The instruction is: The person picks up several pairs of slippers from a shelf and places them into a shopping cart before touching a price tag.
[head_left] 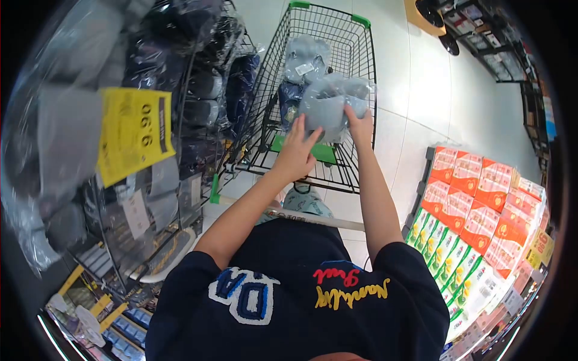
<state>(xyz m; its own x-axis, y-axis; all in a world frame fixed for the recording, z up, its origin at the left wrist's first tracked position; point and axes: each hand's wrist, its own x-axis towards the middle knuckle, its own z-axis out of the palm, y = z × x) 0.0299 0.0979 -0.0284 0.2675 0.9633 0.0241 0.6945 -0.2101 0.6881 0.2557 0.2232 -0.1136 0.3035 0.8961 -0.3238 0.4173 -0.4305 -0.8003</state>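
Grey stuff in a clear plastic bag (331, 102) is what I hold, up above the black wire shopping cart (361, 90). My left hand (296, 153) is flat against the near side of the bag, with the fingers spread out and pressing on it. My right hand (360, 123) grips the bag on the other side, with the fingers curled around its edge. So both hands hold the bag between them.

Down inside the cart lies another bag of grey things (306, 60) with a small white tag on it. Next to it is a dark blue pack (289, 99). The cart has green ends on its far bar and a green flap low at the near end.

To my left stands a wire rack (198, 90) full of dark and grey packs. A yellow price sign (133, 139) hangs on it. To my right, on the floor, are stacks of orange and white boxes (481, 210). The floor is white tile (421, 90).
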